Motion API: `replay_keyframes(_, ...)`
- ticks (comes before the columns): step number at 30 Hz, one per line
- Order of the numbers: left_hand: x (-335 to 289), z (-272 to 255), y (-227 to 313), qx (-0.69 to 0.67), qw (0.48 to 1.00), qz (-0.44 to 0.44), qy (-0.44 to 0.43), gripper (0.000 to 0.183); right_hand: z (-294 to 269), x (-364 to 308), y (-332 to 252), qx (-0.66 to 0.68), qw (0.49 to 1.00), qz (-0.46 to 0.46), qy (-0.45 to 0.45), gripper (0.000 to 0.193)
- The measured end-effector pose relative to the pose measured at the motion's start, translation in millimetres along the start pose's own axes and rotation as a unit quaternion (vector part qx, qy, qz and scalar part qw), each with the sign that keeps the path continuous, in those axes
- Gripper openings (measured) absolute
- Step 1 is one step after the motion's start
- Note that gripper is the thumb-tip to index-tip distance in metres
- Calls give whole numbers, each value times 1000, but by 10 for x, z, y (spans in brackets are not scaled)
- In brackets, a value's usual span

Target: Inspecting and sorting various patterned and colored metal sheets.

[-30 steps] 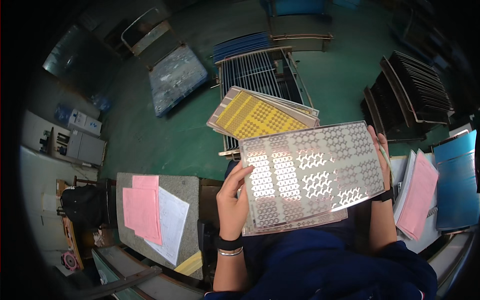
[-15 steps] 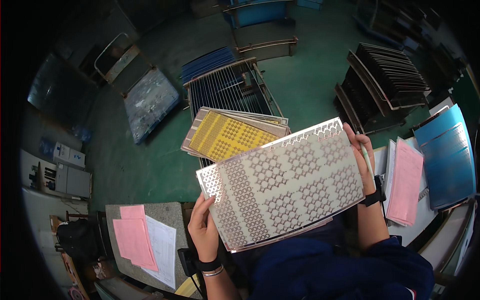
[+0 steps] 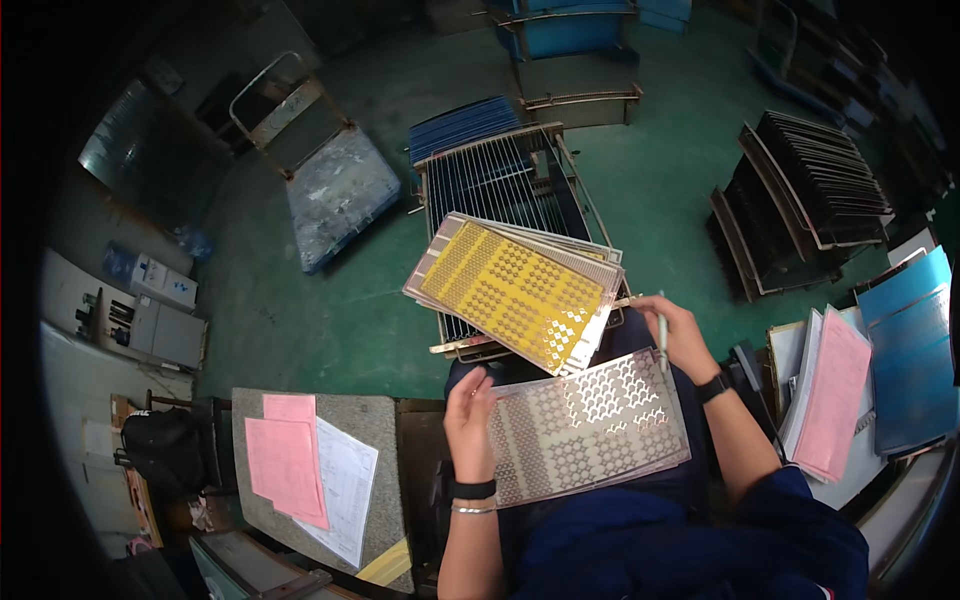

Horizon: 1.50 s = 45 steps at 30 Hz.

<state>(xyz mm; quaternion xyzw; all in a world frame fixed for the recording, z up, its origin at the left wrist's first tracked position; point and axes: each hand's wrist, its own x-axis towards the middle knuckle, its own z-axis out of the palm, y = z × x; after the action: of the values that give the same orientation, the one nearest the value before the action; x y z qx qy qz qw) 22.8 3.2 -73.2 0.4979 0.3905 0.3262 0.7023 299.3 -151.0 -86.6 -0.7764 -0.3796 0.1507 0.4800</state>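
Note:
On my lap lies a pale grey-green perforated circuit panel point(image 3: 540, 440), its cut-outs glinting at the upper right, with another sheet's edge showing under it. My left hand point(image 3: 468, 420) stands at the panel's left edge, fingers raised and loosely apart, gripping nothing visible. A slim pale green pen point(image 3: 662, 340) is held in my right hand point(image 3: 680, 332). That hand's fingertips reach to the right corner of a fanned stack whose top is a yellow patterned panel point(image 3: 510, 285); whether they touch it I cannot tell. The stack rests on a wire rack point(image 3: 490, 190) in front of me.
To the left, a grey table point(image 3: 375, 420) carries pink sheets point(image 3: 285, 460) and a white drawing point(image 3: 345, 490). At right are more pink papers point(image 3: 835, 395) and a blue folder point(image 3: 910, 350). A dark slotted rack point(image 3: 800, 200) and a flatbed trolley point(image 3: 340, 200) stand farther off.
The grey-green panel has come down from my two hands onto my lap. My right hand has left its edge and moved left toward the yellow stack; my left hand has loosened.

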Motion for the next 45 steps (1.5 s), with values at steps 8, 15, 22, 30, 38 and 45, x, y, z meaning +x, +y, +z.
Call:
replay_keyframes(8,576,406,-488,-177,952,-249,17,64,892,377,248,-128,990,-40,-53,42)
replay_keyframes(15,675,636,-477,-185,970,-132,87,59,928,287,237,-65,993,-75,-57,30)
replay_keyframes(22,594,691,-302,-236,967,-99,-15,26,505,317,4,38,999,4,-6,34)
replay_keyframes(30,-219,474,244,-176,970,-88,-143,32,-175,236,-423,459,868,180,-63,45)
replay_keyframes(38,-482,541,275,-134,983,-58,-113,34,-128,-86,-557,503,851,151,-1,28)
replay_keyframes(45,-515,587,300,-136,984,-43,-103,31,-187,-176,-628,512,847,141,11,30)
